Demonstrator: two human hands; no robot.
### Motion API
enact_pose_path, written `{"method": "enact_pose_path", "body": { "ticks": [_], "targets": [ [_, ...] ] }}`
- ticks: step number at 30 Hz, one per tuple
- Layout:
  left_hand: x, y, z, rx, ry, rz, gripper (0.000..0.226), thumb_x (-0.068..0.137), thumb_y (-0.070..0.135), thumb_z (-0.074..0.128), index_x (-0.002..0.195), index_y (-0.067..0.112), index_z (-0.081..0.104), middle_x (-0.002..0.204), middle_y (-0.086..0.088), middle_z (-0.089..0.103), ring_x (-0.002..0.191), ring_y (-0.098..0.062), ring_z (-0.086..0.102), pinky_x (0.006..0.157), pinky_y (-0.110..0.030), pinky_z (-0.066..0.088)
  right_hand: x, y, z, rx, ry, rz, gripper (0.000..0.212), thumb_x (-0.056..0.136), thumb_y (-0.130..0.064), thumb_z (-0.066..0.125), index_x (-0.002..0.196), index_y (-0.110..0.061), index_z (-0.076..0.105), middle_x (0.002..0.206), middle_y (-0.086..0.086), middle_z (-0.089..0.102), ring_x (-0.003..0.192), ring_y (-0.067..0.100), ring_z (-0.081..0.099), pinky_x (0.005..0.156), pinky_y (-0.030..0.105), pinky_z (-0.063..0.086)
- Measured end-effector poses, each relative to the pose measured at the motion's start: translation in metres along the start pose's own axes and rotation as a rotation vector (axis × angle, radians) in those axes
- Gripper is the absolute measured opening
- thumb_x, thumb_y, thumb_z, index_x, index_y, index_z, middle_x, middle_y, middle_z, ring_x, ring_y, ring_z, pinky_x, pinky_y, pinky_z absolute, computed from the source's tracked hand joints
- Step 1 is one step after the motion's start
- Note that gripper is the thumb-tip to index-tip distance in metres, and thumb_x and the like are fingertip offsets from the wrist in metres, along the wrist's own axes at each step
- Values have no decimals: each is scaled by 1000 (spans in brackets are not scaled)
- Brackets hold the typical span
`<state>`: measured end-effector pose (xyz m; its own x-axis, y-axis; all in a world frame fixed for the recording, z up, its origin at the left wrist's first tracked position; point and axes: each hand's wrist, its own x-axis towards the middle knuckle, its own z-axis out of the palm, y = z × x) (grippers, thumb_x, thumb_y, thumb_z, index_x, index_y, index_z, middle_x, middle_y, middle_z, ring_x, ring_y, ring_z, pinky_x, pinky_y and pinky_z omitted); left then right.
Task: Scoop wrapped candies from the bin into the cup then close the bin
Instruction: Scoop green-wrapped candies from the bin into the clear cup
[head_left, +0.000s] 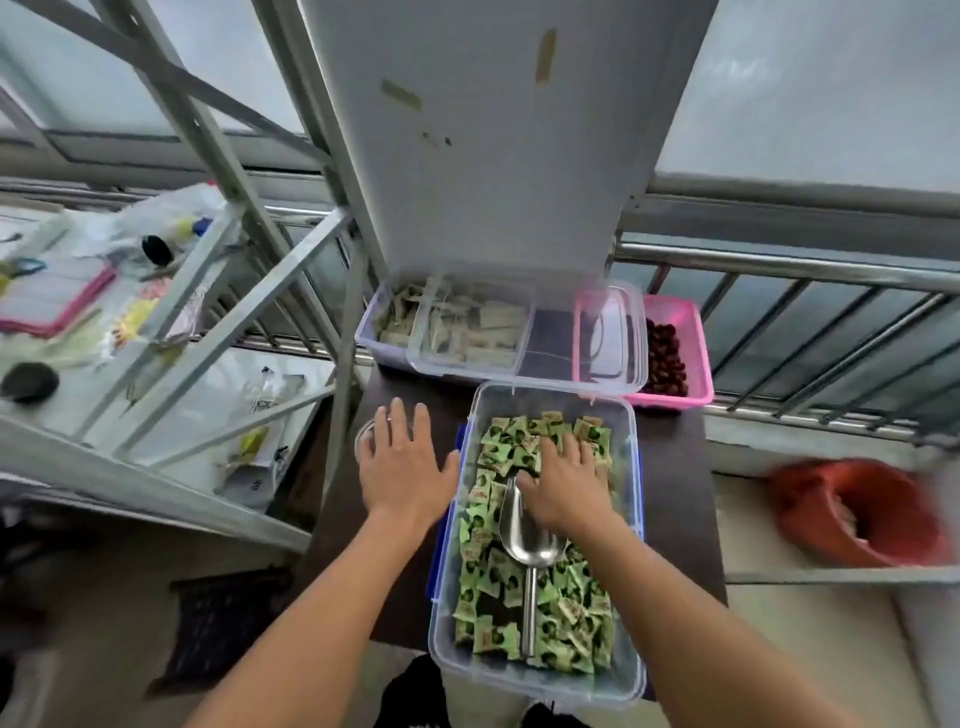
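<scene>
Table (670, 467): flat R fingers (571, 452) on candies (498, 571) by scoop (527, 540); flat L fingers (397, 426) over cup (359, 436).

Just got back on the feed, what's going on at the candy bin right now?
A person is working at the open bin of green wrapped candies. Their right hand lies spread on the candies at the far end. The metal scoop lies in the bin and neither hand grips it. Their left hand is spread over the clear cup beside the bin, hiding its contents.

one head-worn wide-angle view looks steeply down, close over the bin (537, 685), margins apparently motion-blurred.
</scene>
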<state>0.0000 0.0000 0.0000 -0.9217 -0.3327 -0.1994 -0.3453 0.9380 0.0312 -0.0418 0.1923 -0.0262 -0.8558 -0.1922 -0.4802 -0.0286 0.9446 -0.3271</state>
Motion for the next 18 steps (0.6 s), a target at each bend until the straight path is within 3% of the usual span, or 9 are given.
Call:
{"method": "enact_pose_path", "body": {
  "ticks": [4, 7, 10, 12, 16, 18],
  "targets": [
    [1, -40, 14, -24, 122, 2, 88, 91, 68, 48, 159, 18, 24, 168, -15, 19, 155, -33, 14, 123, -48, 20, -12, 2, 29, -47, -92, 91, 78, 94, -60, 39, 157, -20, 16, 167, 13, 6, 152, 38, 9, 119, 60, 18],
    [4, -61, 22, -90, 131, 19, 98, 85, 72, 56, 160, 18, 22, 166, -17, 20, 154, -36, 18, 122, -50, 24, -21, -2, 49, -19, -147, 145, 90, 89, -63, 46, 159, -23, 6, 167, 12, 8, 151, 39, 13, 118, 61, 19],
    [7, -81, 24, -237, 85, 45, 105, 81, 67, 67, 160, 20, 17, 166, -15, 20, 148, -36, 32, 114, -50, 39, -29, -9, 63, 26, -174, 206, 103, 84, -67, 53, 159, -27, -6, 168, 10, -7, 152, 41, 12, 118, 62, 25],
    [7, -89, 28, -407, 48, 77, 105, 81, 59, 74, 159, 24, 14, 166, -9, 21, 142, -33, 44, 104, -49, 50, -36, -12, 70, 60, -139, 252, 108, 81, -67, 59, 159, -28, -5, 167, 8, -13, 151, 40, 18, 116, 58, 32],
    [11, -94, 35, -709, 40, 9, 119, 73, 46, 87, 161, 27, 8, 163, -1, 33, 142, -25, 45, 107, -43, 44, -50, -15, 83, 174, 0, 367, 119, 76, -59, 74, 158, -25, -5, 167, 10, -11, 150, 39, 19, 116, 52, 32],
    [15, -95, 38, -802, 9, -30, 125, 70, 41, 91, 161, 29, 7, 160, 0, 39, 141, -24, 46, 109, -40, 41, -51, -13, 89, 236, 32, 480, 123, 74, -52, 80, 158, -20, -4, 164, 18, 9, 141, 39, 38, 111, 51, 42]
  ]
}}
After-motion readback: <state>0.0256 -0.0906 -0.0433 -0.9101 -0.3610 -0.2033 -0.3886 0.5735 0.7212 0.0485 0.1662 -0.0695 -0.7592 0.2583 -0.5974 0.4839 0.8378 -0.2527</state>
